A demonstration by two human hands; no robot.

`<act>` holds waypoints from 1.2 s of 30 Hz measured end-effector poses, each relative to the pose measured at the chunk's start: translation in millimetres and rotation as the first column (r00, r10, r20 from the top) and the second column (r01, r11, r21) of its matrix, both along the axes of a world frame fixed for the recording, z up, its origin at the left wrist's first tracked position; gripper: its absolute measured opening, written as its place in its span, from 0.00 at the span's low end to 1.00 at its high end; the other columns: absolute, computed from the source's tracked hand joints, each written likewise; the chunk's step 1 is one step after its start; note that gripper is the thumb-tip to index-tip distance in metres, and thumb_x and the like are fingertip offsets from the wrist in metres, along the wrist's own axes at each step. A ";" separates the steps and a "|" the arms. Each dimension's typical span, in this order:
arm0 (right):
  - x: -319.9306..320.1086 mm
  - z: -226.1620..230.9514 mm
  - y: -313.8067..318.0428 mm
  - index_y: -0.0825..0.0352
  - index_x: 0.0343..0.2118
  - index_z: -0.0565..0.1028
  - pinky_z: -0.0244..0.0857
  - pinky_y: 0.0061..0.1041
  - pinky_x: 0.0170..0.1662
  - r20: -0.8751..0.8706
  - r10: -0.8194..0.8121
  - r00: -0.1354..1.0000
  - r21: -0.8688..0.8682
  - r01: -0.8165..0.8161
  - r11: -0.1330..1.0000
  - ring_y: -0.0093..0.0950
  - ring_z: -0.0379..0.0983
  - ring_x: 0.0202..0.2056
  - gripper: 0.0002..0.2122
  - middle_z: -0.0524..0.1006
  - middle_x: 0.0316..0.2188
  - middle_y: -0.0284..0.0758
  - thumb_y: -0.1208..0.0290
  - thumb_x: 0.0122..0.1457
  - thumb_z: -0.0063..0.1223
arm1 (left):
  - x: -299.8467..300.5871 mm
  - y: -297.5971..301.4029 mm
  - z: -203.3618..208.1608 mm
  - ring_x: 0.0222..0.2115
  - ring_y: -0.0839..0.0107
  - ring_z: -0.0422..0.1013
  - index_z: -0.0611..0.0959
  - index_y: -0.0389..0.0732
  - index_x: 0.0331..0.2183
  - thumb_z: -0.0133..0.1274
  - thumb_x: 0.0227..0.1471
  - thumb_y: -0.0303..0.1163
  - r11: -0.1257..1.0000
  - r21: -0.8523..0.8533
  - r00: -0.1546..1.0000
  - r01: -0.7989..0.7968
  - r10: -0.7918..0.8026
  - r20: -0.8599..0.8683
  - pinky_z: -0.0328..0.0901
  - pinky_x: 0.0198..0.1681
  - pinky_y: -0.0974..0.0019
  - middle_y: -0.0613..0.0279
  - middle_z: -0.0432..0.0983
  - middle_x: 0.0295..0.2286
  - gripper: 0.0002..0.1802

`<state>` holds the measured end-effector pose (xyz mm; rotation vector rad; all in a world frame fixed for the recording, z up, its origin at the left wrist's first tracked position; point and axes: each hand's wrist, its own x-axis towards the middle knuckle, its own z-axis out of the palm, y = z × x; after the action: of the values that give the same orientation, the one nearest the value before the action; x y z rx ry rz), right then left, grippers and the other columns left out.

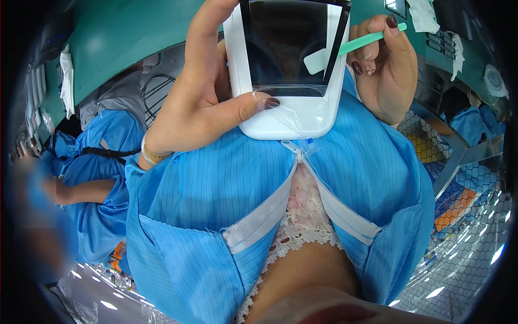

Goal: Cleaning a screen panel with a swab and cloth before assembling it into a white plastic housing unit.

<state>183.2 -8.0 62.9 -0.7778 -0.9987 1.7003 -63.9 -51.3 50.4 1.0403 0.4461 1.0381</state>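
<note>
In my left hand [199, 102] I hold a white handheld device [317, 117] with rounded lower corners and a dark, glossy, black-bordered screen [286, 43]. My left thumb presses on the lower bezel, where clear film [288, 116] trails past the device's bottom edge. My right hand [393, 81] pinches the green handle of a swab [362, 43] between thumb and fingers. The swab's flat white head lies over the right part of the screen; whether it touches the glass I cannot tell. The device's top edge is cut off by the picture.
A green work surface [135, 27] extends beyond the device, with white cloths [423, 16] hanging at the right. At the left sits a co-worker in blue clothing [102, 178]. A metal frame with mesh [458, 156] stands at the right, and another person [469, 119] is farther off.
</note>
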 end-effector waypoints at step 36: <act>29.5 -3.7 16.7 0.68 0.45 0.69 0.55 0.29 0.33 0.027 0.244 0.969 0.557 -0.217 0.802 0.25 0.62 0.29 0.15 0.69 0.29 0.37 0.63 0.68 0.34 | 16.9 4.8 52.0 0.59 0.65 0.55 0.40 0.41 0.63 0.59 0.35 0.14 0.960 -0.218 0.898 -0.178 0.068 -0.435 0.54 0.60 0.63 0.53 0.50 0.58 0.60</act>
<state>212.7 8.7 59.2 -0.2334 -1.5136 1.4907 -47.0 -46.4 102.4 1.0145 0.9883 0.8344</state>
